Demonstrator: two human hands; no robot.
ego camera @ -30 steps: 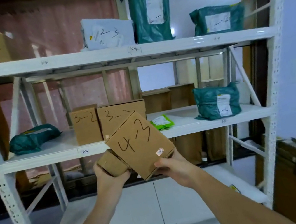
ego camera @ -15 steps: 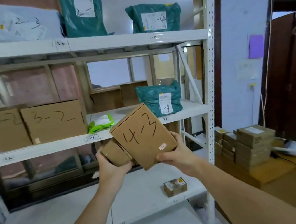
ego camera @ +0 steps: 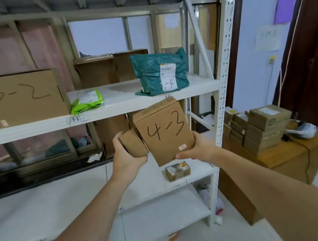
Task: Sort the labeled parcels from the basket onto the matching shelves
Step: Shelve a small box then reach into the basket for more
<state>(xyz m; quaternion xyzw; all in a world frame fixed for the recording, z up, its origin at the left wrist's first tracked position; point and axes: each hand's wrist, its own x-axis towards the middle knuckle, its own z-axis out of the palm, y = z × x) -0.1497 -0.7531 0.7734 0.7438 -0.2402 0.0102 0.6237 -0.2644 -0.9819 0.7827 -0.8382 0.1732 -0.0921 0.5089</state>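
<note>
A brown cardboard box marked "4-3" is held up in front of the white shelving unit. My right hand grips its lower right corner. My left hand grips a smaller brown box pressed against the big box's left side. Both boxes hang above the lower white shelf. On that shelf, just below the held boxes, sits a small taped box. The basket is out of view.
The middle shelf carries a large box marked "3-2", a lime-green pouch by the "3-3" tag, and a teal mailer marked "-4". To the right, a brown cabinet bears stacked small boxes. A dark door stands beyond.
The view has swung right and moved closer to the shelves. The "4-3" box has turned more upright and shifted right, both hands still holding the boxes.
</note>
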